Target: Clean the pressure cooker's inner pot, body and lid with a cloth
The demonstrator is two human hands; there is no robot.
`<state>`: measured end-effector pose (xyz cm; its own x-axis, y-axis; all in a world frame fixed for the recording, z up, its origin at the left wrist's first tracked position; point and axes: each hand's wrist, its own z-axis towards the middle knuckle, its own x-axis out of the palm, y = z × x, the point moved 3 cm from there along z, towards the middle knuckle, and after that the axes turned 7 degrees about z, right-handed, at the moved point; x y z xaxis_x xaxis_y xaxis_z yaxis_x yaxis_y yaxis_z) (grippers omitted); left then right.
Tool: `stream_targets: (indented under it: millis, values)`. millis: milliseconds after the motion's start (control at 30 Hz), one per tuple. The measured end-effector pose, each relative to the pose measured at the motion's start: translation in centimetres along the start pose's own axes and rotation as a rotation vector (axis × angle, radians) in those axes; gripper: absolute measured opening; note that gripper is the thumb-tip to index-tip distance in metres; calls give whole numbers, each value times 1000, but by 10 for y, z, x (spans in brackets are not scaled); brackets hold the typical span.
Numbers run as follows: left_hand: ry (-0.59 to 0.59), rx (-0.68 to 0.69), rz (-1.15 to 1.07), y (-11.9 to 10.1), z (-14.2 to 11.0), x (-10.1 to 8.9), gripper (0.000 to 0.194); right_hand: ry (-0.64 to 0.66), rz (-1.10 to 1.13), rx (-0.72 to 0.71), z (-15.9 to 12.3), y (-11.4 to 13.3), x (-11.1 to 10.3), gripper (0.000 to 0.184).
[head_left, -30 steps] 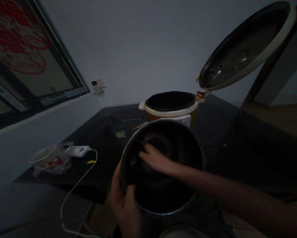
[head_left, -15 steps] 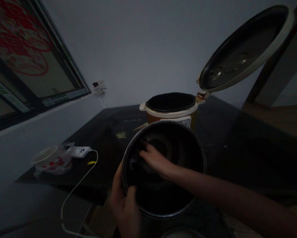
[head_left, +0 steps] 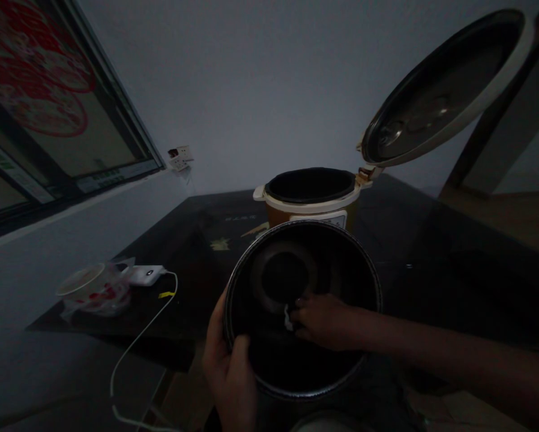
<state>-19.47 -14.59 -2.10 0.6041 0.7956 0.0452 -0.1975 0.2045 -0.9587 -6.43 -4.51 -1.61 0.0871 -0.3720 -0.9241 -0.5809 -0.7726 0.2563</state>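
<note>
A dark round inner pot [head_left: 283, 277] is tilted toward me, its open mouth facing the camera. My left hand [head_left: 228, 366] grips its left rim, thumb at the front and fingers around the outside. Inside the pot, my right hand [head_left: 321, 321] is closed on a small white piece, perhaps tissue or cloth [head_left: 288, 317], close to the lower inner wall. Just behind stands a rice cooker [head_left: 312, 210] with a white rim and brownish body. Its lid [head_left: 449, 90] is raised to the right. The pot hides the cooker's lower front.
The dark table [head_left: 197, 222] carries a bowl in a plastic bag [head_left: 96, 291] and a white power device [head_left: 146, 274] with a cable [head_left: 138, 336] hanging off the edge. A wall socket [head_left: 180, 157] and a window [head_left: 66, 102] are at left.
My right hand has moved from the pot's left inner wall toward its lower right, and the white piece now shows at its fingertips. The pot has shifted slightly right in my left hand.
</note>
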Motion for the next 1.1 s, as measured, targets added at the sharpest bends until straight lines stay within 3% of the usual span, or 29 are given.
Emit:
stream_targets:
  millis: [100, 200, 433, 600, 700, 833, 900, 967, 1100]
  values:
    - [10, 1, 3, -3, 0, 2, 48, -34, -178, 138, 1, -9, -6, 23]
    - [10, 40, 26, -3, 0, 1, 48, -129, -260, 224, 2, -15, -16, 28]
    - [34, 27, 23, 2, 0, -1, 48, -338, -361, 232, 7, -17, -43, 39]
    - [41, 21, 2, 1, -2, 0, 48, -483, -336, 119, 21, -7, -54, 43]
    - [51, 57, 13, 0, -3, 0, 47, -556, -348, -18, 30, 3, -51, 41]
    - [31, 61, 25, 1, -2, -1, 48, -536, -400, -335, 35, 15, -37, 35]
    - [21, 49, 24, 1, -2, 0, 48, -497, -393, -377, 35, 13, -33, 36]
    - [2, 25, 22, 0, -3, 1, 47, -489, -384, -323, 34, 6, -33, 44]
    - [-39, -27, 6, 3, -4, -1, 48, -489, -363, -68, 26, -15, -36, 67]
